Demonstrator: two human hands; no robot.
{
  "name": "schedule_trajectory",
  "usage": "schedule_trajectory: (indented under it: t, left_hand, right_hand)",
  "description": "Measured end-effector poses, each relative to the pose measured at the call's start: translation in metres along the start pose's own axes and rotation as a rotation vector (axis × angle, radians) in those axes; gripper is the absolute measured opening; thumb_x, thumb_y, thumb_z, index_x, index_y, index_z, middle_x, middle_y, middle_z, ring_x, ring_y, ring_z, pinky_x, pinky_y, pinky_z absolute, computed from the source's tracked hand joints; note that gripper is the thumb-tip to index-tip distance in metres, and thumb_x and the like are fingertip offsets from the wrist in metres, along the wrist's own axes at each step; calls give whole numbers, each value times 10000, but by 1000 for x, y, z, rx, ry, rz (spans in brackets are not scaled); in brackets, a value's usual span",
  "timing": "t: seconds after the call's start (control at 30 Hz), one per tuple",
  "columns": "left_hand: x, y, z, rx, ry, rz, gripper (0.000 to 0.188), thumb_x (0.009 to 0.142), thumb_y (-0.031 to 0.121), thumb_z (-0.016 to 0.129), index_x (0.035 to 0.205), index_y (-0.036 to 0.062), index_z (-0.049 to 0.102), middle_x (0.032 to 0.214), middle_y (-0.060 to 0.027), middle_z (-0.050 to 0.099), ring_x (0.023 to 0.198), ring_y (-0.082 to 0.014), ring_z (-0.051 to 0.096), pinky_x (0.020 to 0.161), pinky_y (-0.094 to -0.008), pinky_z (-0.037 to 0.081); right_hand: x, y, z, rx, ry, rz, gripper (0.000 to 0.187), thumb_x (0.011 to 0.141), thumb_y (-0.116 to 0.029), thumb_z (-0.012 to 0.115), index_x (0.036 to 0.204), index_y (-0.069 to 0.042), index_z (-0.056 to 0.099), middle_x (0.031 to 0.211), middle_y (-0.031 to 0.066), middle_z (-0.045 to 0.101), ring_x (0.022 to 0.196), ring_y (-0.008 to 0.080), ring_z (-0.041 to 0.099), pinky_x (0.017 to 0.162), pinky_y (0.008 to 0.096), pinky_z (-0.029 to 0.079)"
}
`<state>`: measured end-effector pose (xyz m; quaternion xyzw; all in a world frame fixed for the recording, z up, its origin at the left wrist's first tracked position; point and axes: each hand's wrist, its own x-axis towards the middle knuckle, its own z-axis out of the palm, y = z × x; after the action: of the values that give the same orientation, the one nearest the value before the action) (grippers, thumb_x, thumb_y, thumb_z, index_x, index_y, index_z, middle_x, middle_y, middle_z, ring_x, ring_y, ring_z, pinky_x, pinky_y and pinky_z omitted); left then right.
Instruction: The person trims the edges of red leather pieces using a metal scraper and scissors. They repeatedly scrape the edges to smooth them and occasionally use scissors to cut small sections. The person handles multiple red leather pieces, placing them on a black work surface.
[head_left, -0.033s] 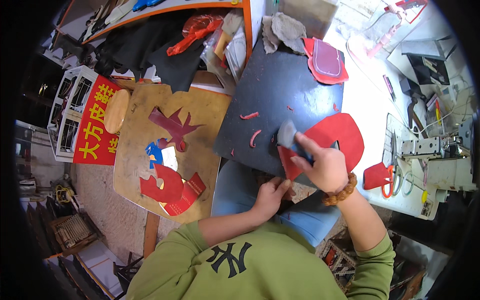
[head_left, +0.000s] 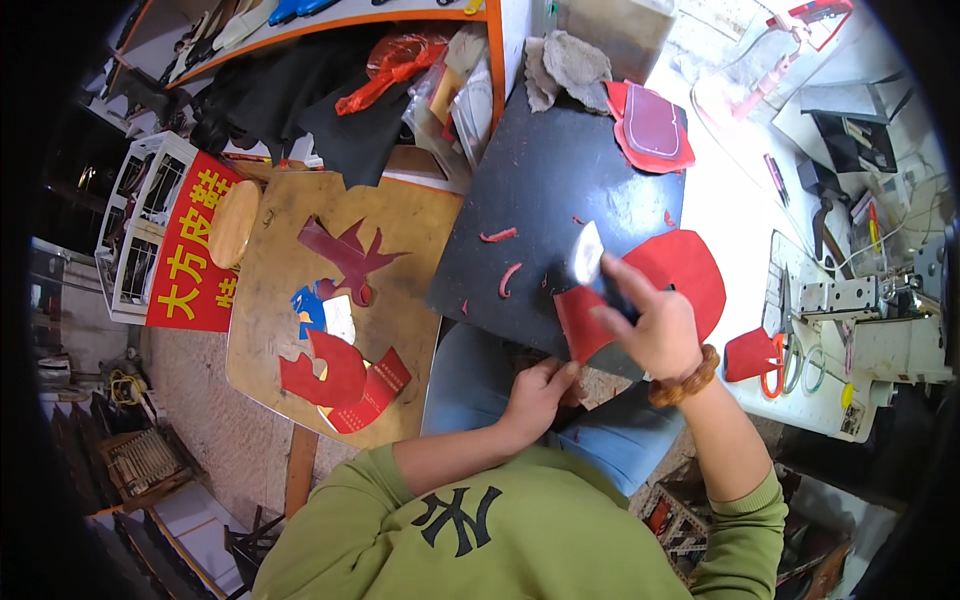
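A red leather piece (head_left: 690,265) lies over the near right part of a dark board (head_left: 545,190), its near corner hanging toward my lap. At that corner, my left hand (head_left: 540,400) is closed, pinching the edge between thumb and fingers. My right hand (head_left: 660,335), with a beaded bracelet at the wrist, grips a broad-bladed skiving knife (head_left: 586,256) by its dark handle. The bright blade points away from me, above the board just beside the leather's left edge. I cannot tell whether it touches the board. Thin red leather shavings (head_left: 508,281) lie left of the blade.
Layered red and maroon leather pieces (head_left: 655,125) and a grey cloth (head_left: 570,68) lie at the board's far end. Scissors (head_left: 790,360) and a small red scrap sit on the white table at right. Leather offcuts (head_left: 350,255) rest on the wooden table (head_left: 270,330) at left.
The knife has turned, so its blade now shines and shows more of its face. My right hand has shifted slightly; my left hand keeps its pinch at the leather's corner.
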<state>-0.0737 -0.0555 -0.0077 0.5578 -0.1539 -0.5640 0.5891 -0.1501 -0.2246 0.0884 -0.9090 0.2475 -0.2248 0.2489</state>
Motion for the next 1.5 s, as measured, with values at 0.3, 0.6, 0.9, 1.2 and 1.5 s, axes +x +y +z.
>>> schedule_trajectory:
  t: [0.3,0.6,0.9,1.2,1.5]
  left_hand:
    - [-4,72,-4,1108,-97,889,566,815,210,701,1319,36,510,1342,-146,541,1228,-304,527,999,-426,433]
    - [1,87,-7,1529,78,934,627,802,385,687,1305,48,525,1402,-116,468,1305,-314,421,1072,-513,299]
    - [-30,38,-4,46,91,-132,205,947,230,630,989,30,619,698,5,566,564,-43,485,491,-192,368]
    - [-12,35,8,-84,26,-154,231,945,261,634,852,50,644,687,-2,599,512,-50,503,463,-190,353]
    - [-7,13,20,-100,66,-70,189,950,200,617,900,26,669,712,7,611,559,-52,527,520,-209,430]
  right_hand:
    - [40,51,-2,316,-31,402,564,782,-65,617,1327,-41,471,979,157,660,866,311,661,794,366,514]
    - [-7,45,-26,8,-161,363,569,778,-51,707,1294,-62,468,956,236,648,917,421,632,782,442,501]
    - [-78,11,-15,272,-60,543,538,797,-8,687,1290,-37,473,850,224,625,765,382,637,692,400,504]
    - [-93,-12,-19,-81,-13,301,586,835,-112,688,1368,-37,456,848,173,612,720,342,634,599,390,506]
    - [-98,-41,-1,-296,-214,121,521,857,-239,668,1339,-92,531,720,87,565,526,275,594,452,379,465]
